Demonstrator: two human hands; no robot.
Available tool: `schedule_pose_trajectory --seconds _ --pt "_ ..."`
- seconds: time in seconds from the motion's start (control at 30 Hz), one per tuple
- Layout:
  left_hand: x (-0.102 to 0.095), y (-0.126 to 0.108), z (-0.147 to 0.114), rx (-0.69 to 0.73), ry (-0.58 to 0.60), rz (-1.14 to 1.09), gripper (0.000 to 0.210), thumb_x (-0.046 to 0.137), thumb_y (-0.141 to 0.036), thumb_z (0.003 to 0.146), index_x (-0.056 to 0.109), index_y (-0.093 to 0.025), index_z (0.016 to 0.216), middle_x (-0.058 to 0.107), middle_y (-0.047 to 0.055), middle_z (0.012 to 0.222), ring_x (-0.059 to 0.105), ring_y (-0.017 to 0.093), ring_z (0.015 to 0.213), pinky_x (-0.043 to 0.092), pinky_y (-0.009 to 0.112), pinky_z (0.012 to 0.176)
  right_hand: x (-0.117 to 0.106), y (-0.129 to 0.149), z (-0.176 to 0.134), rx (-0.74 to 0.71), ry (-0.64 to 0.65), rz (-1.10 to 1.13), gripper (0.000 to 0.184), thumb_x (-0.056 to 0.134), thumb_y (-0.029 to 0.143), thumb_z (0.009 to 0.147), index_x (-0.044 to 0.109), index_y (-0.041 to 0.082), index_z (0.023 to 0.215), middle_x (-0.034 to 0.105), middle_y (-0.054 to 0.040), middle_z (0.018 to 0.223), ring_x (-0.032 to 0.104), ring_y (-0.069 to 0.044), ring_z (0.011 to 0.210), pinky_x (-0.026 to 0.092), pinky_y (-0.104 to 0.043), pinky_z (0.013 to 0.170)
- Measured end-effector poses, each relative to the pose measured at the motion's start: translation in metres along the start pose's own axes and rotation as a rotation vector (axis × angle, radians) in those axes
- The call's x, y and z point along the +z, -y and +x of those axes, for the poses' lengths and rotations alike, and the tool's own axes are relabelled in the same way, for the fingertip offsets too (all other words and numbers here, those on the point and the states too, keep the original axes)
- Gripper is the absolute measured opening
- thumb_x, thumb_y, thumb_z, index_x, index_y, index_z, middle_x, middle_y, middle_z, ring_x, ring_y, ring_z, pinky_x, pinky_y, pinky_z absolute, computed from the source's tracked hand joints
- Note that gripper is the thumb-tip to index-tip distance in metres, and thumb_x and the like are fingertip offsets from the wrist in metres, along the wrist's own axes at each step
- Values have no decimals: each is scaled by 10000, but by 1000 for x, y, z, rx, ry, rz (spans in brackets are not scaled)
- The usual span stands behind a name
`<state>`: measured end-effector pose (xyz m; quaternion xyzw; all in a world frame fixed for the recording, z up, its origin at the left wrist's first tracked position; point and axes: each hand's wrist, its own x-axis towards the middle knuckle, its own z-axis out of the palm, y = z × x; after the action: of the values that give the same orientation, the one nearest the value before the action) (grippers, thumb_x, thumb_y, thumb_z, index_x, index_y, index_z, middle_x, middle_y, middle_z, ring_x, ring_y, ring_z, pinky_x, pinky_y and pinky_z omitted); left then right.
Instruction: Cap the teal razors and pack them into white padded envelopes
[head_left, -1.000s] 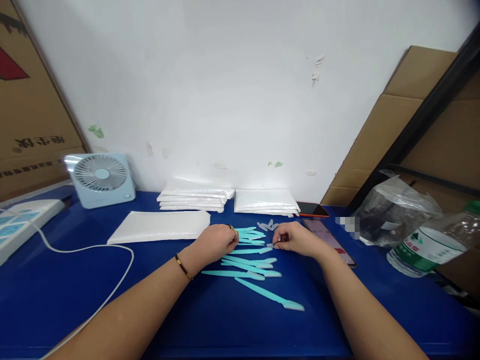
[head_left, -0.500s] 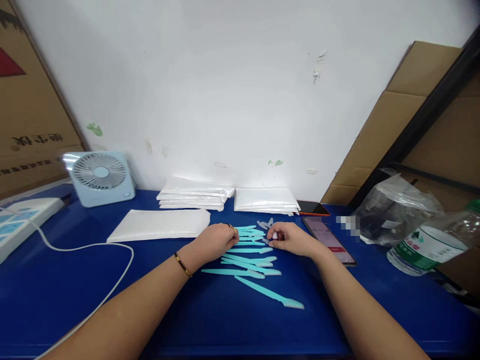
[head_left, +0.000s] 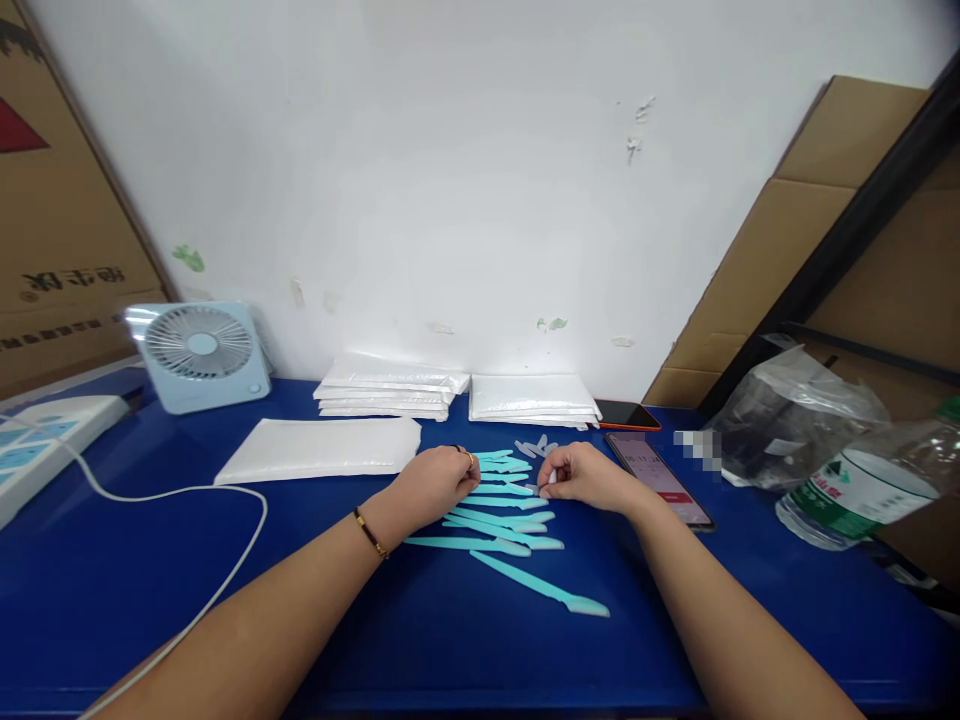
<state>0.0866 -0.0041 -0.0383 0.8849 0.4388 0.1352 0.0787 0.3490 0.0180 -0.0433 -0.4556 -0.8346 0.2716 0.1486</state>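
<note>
Several turquoise eyebrow razors [head_left: 521, 577] lie spread in a loose column on the blue table, blades to the right. My left hand [head_left: 442, 482] is closed at the handle ends of the upper razors, its fingertips pinching one razor [head_left: 504, 490] whose blade end points at my other hand. Thumb and fingers of my right hand [head_left: 583, 475] are pinched on a small whitish blade cap [head_left: 553, 478], beside that razor's tip. Just beyond it lies a little pile of translucent caps [head_left: 534, 448]. My fingers partly hide the handles and the held cap.
White padded envelopes [head_left: 390, 385] are stacked along the wall, with a single envelope [head_left: 319, 450] at the left. A phone [head_left: 660, 480] showing a timer lies to the right, near a large bottle [head_left: 855, 495]. A fan [head_left: 202, 355] and a white cable [head_left: 251, 535] are leftward.
Both hands stay almost in place. My right fingers have shifted slightly around the small cap, and more of the cap pile shows beyond them.
</note>
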Motion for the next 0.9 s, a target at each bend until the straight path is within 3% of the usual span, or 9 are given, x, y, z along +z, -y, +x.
schedule_pose_trajectory --seconds 0.3,0.6,0.73,0.9 --pt "1 -2 0 -24 35 -92 143 508 -265 781 634 -198 770 624 9 748 543 125 658 380 207 577 0 2 -1 -12 -4 -11 188 667 359 682 696 187 750 643 -19 668 560 -131 597 389 -213 531" --pt "6 -4 5 -18 59 -157 103 556 -245 763 647 -196 758 641 -4 734 554 114 645 375 195 571 13 16 3 -84 -46 -6 127 672 308 694 689 187 727 630 -16 674 552 -124 602 389 -217 537" --pt "5 -6 3 -3 108 -184 129 545 -281 781 643 -197 769 631 -8 727 558 114 651 386 197 572 4 16 -1 -111 -18 3 135 643 312 718 697 191 741 654 -20 728 580 -131 640 413 -222 569" --pt "0 -10 -1 55 -24 -59 229 452 -303 855 636 -209 955 615 36 942 544 172 893 422 256 760 -23 -13 -8 62 -305 -102 176 558 277 757 688 183 830 668 -46 803 586 -154 678 433 -246 607"
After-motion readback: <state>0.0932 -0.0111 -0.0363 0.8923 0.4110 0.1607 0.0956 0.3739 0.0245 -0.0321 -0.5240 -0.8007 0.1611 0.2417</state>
